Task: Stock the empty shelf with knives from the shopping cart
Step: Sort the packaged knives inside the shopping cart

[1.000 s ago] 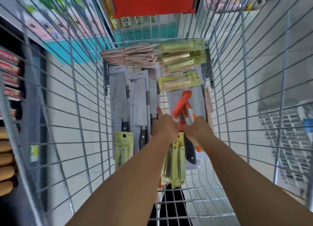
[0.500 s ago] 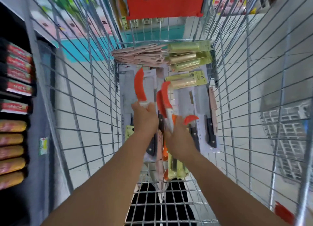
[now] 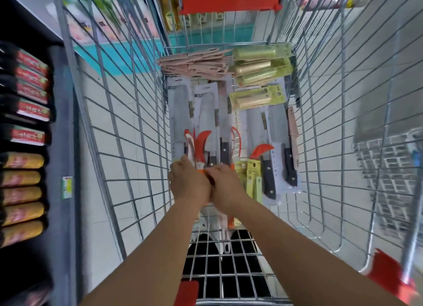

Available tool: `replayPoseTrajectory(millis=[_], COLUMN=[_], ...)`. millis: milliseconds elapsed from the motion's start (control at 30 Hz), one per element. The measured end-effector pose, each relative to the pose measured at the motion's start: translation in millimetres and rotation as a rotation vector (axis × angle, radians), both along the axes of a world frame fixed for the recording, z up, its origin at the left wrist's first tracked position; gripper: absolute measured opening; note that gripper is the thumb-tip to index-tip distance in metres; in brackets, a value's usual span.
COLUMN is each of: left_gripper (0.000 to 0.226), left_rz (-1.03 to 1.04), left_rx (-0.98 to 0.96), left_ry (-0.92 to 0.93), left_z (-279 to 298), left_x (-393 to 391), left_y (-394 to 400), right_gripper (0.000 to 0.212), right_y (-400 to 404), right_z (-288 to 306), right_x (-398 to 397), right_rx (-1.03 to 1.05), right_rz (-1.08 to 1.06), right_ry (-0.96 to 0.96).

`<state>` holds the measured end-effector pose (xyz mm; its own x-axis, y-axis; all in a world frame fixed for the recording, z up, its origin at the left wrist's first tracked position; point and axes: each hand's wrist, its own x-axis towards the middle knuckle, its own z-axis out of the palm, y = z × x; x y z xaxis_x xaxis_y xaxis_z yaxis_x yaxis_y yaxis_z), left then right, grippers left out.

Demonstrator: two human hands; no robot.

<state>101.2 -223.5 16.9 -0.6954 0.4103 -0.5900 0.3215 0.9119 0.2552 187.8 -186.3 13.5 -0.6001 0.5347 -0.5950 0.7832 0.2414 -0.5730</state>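
Both my hands are down inside the wire shopping cart (image 3: 137,127). My left hand (image 3: 188,183) and my right hand (image 3: 225,186) are pressed together and grip a bunch of orange-sheathed knives (image 3: 198,145), whose curved orange tips stick up above my fingers. Under them, carded cleavers with black handles (image 3: 206,113) lie flat on the cart floor. One more orange knife (image 3: 261,150) lies to the right on other carded cleavers (image 3: 278,145). How many knives each hand holds is hidden.
Pink knives (image 3: 196,63) and yellow-green packs (image 3: 258,67) are stacked at the cart's far end. A dark shelf with red and yellow packages (image 3: 25,131) stands on the left. The cart's red handle corners (image 3: 386,273) are near me. Tiled floor lies all around.
My hands have come together and moved left and nearer, bunching the orange knives into one cluster. One orange knife now lies apart on the right. The view has shifted toward the cart's right side.
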Motion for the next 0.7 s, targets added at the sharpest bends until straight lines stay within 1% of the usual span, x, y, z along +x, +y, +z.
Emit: replayPoseTrajectory(millis=[33, 100, 167, 200, 233, 267, 333, 367, 433, 467, 533, 567, 633, 700], left_gripper=[0.061, 0.064, 0.067, 0.070, 0.073, 0.076, 0.076, 0.072, 0.064, 0.058, 0.048, 0.045, 0.042, 0.041], left_rz=[-0.085, -0.283, -0.502, -0.609, -0.712, -0.805, -0.936, -0.975, -1.033, -1.062, -1.097, -1.093, -1.064, -1.016], left_rx=[0.049, 0.163, 0.202, 0.197, 0.186, 0.174, 0.145, 0.126, 0.077, 0.051, 0.015, 0.004, -0.010, 0.021], left_ry=[0.043, 0.102, 0.090, 0.055, 0.017, -0.014, -0.069, -0.089, -0.080, -0.047, 0.041, 0.081, 0.127, 0.132], left_z=[2.4, 3.2, 0.1, -1.9, -3.5, -4.6, -5.4, -6.6, -9.1, -10.6, -11.5, -10.7, -9.5, -12.3], left_x=[3.3, 11.9, 23.4, 30.0, 36.8, 43.0, 50.3, 51.3, 48.6, 46.9, 45.7, 47.4, 52.8, 58.0], left_y=[1.0, 5.5, 14.5, 19.6, 24.7, 29.5, 37.2, 40.3, 44.8, 47.1, 52.4, 55.6, 60.5, 65.0], right_gripper=[0.043, 0.044, 0.053, 0.055, 0.055, 0.052, 0.037, 0.031, 0.029, 0.029, 0.031, 0.039, 0.058, 0.068], right_y=[4.3, 16.1, 30.0, 36.1, 38.9, 38.6, 33.2, 32.4, 37.4, 43.5, 55.7, 61.5, 72.2, 83.0], right_z=[1.1, 2.6, -2.3, -5.1, -10.8, -15.9, -24.1, -25.1, -23.9, -20.9, -14.1, -13.5, -16.8, -21.7], right_x=[4.6, 17.2, 34.7, 42.8, 49.3, 54.2, 60.0, 62.6, 68.0, 70.2, 75.1, 77.3, 81.9, 84.6], right_rx=[0.056, 0.168, 0.213, 0.196, 0.161, 0.133, 0.106, 0.097, 0.085, 0.115, 0.223, 0.262, 0.293, 0.266], right_rz=[-0.077, -0.266, -0.424, -0.452, -0.427, -0.357, -0.219, -0.214, -0.275, -0.325, -0.497, -0.552, -0.524, -0.495], right_ry=[0.013, -0.061, -0.195, -0.263, -0.318, -0.344, -0.323, -0.303, -0.247, -0.228, -0.213, -0.246, -0.341, -0.424])
